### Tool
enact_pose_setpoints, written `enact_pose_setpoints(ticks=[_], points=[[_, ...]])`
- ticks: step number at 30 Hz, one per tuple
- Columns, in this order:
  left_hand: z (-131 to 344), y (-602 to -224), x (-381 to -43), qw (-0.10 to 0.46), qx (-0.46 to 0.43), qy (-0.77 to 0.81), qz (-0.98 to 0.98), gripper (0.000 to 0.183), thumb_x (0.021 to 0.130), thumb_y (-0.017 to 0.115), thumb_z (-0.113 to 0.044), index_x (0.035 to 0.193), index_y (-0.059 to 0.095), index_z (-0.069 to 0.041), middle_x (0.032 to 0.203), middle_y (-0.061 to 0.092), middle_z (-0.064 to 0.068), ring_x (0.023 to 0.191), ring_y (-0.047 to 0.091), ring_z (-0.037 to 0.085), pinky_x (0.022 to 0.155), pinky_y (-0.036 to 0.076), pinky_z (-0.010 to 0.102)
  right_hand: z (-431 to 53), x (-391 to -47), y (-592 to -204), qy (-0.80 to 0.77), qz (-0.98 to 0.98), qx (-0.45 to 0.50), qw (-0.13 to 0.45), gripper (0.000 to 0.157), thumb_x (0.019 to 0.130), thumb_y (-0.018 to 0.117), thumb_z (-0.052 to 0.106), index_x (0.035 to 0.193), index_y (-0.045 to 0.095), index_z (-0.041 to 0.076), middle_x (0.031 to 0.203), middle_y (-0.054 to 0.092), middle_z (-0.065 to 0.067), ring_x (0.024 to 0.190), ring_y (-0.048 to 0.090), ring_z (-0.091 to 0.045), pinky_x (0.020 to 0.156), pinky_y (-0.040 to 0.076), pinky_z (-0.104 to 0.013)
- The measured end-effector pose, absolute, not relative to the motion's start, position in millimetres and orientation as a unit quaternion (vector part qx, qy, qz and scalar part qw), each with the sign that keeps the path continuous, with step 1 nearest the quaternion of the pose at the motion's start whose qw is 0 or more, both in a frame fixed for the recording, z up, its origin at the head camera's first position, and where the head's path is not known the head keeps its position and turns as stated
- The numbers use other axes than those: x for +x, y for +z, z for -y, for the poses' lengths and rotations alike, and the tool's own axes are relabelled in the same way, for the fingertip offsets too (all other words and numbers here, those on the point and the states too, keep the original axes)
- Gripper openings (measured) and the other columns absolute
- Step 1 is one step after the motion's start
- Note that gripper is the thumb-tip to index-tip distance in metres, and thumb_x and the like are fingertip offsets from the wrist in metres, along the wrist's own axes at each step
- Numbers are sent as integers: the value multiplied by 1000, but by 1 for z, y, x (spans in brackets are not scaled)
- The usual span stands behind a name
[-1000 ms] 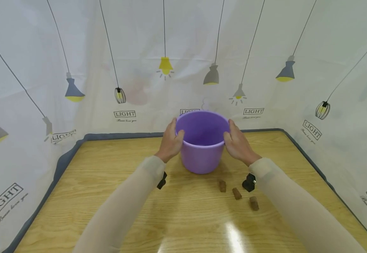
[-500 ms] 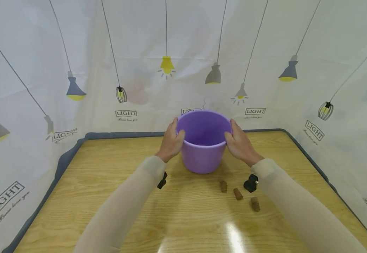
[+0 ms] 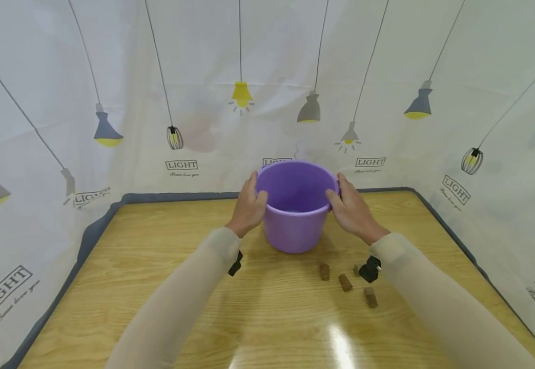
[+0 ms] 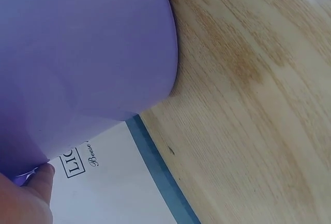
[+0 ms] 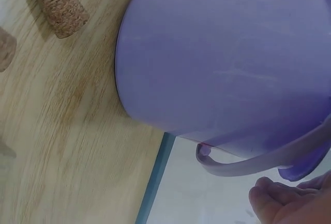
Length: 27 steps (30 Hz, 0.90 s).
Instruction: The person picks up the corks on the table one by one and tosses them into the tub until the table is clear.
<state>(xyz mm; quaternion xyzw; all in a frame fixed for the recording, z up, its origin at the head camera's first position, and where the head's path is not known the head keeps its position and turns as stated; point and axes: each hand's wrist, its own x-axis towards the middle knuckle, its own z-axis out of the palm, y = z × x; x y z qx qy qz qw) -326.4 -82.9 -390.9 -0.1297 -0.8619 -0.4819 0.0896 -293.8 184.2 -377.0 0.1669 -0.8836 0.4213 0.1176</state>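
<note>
A purple plastic bucket stands on the wooden table, its wide mouth tilted toward me. My left hand grips the left side of its rim, thumb over the edge and fingers outside. On the opposite side my right hand holds the rim in the same way. The right wrist view shows a purple handle hanging along the bucket's outer wall, near the curled right fingers. In front of the bucket, to the right, lie several brown corks; one cork shows its speckled grain up close.
White sheeting printed with hanging lamps surrounds the table at the back and both sides. A dark blue band runs along the table's edges. Small black wrist cameras hang below the sleeves.
My right hand has shifted slightly to the right at the rim, and another cork now shows beside the right wrist camera. The left hand keeps its grip; the bucket stays nearly in place.
</note>
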Motion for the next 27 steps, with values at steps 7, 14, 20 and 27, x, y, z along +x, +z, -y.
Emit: enact_pose_setpoints(ticks=[7, 14, 20, 27], points=[[83, -390, -324, 78, -128, -485, 862, 69, 101, 34, -20, 164, 11, -4, 169, 18, 16, 155, 17, 29, 126, 15, 45, -189, -288, -377, 420, 890, 147, 96, 70, 110, 38, 35, 163, 9, -1, 151, 42, -27, 111, 63, -31, 97, 53, -50], [83, -391, -325, 82, -127, -484, 862, 68, 102, 34, -18, 164, 11, -3, 169, 18, 16, 155, 17, 29, 126, 14, 43, -194, -281, -372, 390, 903, 146, 105, 72, 110, 36, 41, 163, 11, 0, 156, 35, -29, 133, 48, -42, 113, 35, -62], [83, -391, -326, 84, -128, -481, 863, 68, 101, 34, -19, 164, 11, -3, 169, 19, 17, 155, 18, 30, 126, 15, 44, -198, -274, -370, 365, 913, 141, 117, 70, 110, 34, 42, 162, 17, -3, 160, 32, -28, 145, 35, -44, 117, 27, -64], [83, -389, -325, 82, -130, -483, 862, 68, 101, 33, -19, 164, 11, -2, 168, 19, 18, 155, 19, 30, 126, 16, 45, -202, -266, -368, 350, 917, 127, 142, 68, 109, 38, 42, 159, 27, -4, 157, 37, -28, 143, 38, -44, 115, 30, -63]])
